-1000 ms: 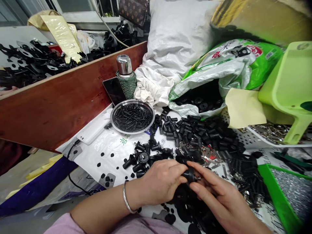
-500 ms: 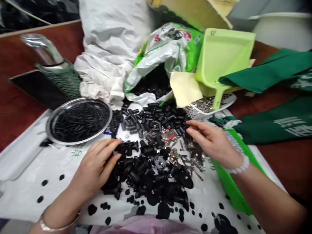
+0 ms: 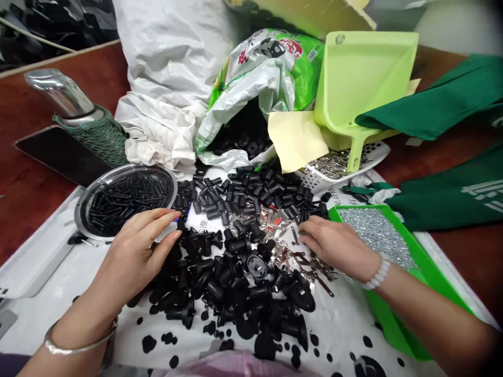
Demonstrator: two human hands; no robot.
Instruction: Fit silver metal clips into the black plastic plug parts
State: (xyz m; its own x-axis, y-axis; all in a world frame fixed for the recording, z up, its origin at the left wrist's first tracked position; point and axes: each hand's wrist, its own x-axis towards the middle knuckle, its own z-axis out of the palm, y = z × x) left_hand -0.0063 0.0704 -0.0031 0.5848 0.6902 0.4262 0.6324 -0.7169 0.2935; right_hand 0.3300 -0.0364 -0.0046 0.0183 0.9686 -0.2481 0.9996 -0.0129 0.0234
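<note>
My left hand [image 3: 137, 248] hovers left of the heap, its thumb and fingers apart with nothing between them. Below and right of it lie black plastic holders with flared ends [image 3: 223, 267]. At the right side of the heap, my right hand [image 3: 338, 246] has its fingertips drawn together over small metal strips [image 3: 294, 256]; whatever is in them is hidden. Short black cylindrical sleeves [image 3: 239, 196] are piled behind the metal strips. One round black disc [image 3: 257, 266] with holes faces up among the holders.
A round metal tray [image 3: 88, 222] of black screw-like pieces stands left. On the right is a green tray [image 3: 422, 272] with small silvery parts. Behind are an open bag [image 3: 245, 86], a light-green dustpan [image 3: 365, 78], a white basket [image 3: 334, 180] and a phone-like dark slab [image 3: 63, 154].
My left hand has moved left, away from the black holders. My right hand has come down from beside the sleeves to the metal strips, its fingers closer together. The view has shifted slightly.
</note>
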